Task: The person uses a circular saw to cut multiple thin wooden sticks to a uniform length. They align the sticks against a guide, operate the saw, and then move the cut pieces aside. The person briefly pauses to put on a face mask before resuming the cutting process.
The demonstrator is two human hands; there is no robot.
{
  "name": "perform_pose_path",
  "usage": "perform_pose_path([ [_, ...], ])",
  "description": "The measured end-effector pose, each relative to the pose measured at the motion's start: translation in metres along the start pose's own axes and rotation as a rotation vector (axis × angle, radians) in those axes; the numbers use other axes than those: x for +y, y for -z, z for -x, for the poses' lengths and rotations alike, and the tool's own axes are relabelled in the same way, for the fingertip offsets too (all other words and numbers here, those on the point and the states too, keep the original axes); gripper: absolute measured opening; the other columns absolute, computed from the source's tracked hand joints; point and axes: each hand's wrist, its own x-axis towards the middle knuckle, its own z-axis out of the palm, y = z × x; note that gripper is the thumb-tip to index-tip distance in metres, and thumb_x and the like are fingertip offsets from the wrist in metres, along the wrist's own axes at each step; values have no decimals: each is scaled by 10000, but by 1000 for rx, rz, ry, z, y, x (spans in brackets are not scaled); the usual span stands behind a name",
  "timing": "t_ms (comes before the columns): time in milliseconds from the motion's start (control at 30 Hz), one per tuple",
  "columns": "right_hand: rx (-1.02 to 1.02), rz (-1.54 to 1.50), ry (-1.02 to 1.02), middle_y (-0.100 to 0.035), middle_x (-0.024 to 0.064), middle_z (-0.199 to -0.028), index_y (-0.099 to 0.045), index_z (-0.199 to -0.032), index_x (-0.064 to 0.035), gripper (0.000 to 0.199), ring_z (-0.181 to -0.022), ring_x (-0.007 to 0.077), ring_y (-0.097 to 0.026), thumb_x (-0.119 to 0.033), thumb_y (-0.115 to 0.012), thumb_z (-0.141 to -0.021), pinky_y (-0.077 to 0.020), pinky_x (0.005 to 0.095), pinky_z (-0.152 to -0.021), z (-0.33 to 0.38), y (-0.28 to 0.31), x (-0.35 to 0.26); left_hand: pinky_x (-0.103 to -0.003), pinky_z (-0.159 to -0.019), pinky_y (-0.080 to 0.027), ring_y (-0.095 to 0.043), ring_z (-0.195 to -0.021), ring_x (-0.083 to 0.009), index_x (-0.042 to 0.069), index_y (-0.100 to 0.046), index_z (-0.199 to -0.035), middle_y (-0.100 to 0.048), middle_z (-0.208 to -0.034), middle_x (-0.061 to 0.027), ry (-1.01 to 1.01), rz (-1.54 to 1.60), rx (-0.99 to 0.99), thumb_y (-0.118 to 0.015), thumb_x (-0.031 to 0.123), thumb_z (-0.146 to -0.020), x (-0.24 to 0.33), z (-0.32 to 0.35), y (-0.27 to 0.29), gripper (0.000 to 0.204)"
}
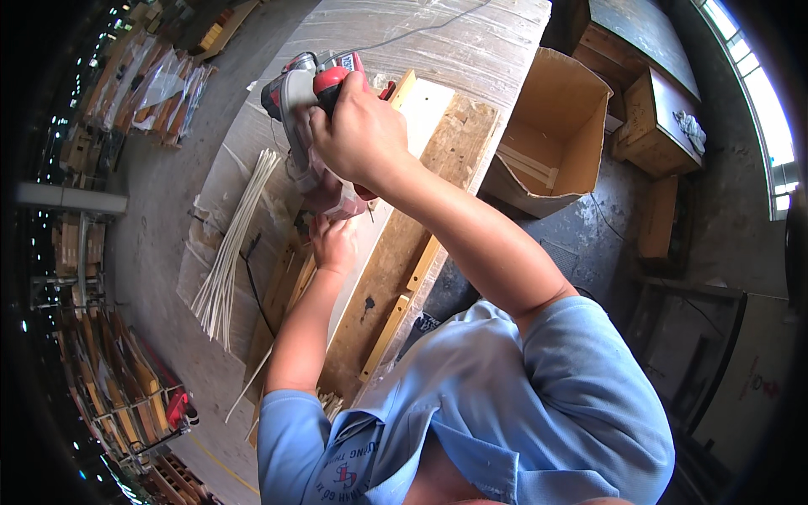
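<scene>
A red and black power saw [301,126] with a round, pale guard stands on the workbench. My right hand [364,126] is wrapped round its red and black handle from above. Just below the guard is my left hand [334,246], its fingers bunched and partly hidden by the saw; what they pinch cannot be made out. Beside my left hand runs a long white strip [366,257] on a brown wooden board [370,303]. A bundle of thin white sticks [236,248] lies to the left of the saw.
A plastic-covered workbench [471,34] carries the saw, its grey cord [412,35] trailing away at the far side. An open cardboard box [555,126] stands at the right, with pale strips inside. Racks of wooden pieces [118,379] stand across the floor to the left.
</scene>
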Motion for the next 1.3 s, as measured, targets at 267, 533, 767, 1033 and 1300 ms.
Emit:
perform_pose_path([
  [267,19,2,27,-720,272,-850,-445,-1163,102,548,-824,477,-721,-386,-614,-978,-573,545,-743,13,-4,8,-619,-1153,-375,-505,-1335,-415,155,-771,-1134,-739,-1219,-87,-60,41,131,-692,226,-884,3,-3,-1,272],
  [533,17,40,45,-699,305,-827,-431,-1110,62,509,-814,513,-701,-394,-629,-1002,-568,565,-735,23,-7,14,-566,-1032,-440,-538,-1218,-363,144,-774,-1091,-695,-1272,-90,-77,-21,118,-717,240,-804,2,-7,1,308],
  [767,29,29,65,-691,316,-830,-414,-1120,46,494,-826,536,-683,-384,-634,-1017,-541,587,-742,28,-13,19,-548,-1000,-450,-534,-1180,-332,138,-771,-1093,-645,-1289,-61,-27,-124,96,-691,241,-835,8,-2,9,289],
  [1033,33,68,74,-694,305,-800,-427,-1116,57,503,-768,523,-696,-393,-617,-997,-548,593,-708,31,-13,21,-560,-1019,-445,-537,-1203,-350,191,-787,-1121,-695,-1150,-72,-13,-188,49,-655,219,-850,8,-4,6,302],
  [1300,59,62,134,-681,293,-756,-411,-1102,42,481,-738,518,-688,-380,-622,-1012,-540,591,-672,35,-16,29,-544,-1041,-437,-511,-1206,-319,194,-756,-1211,-566,-1426,23,-24,-91,87,-640,196,-883,8,-5,2,348],
])
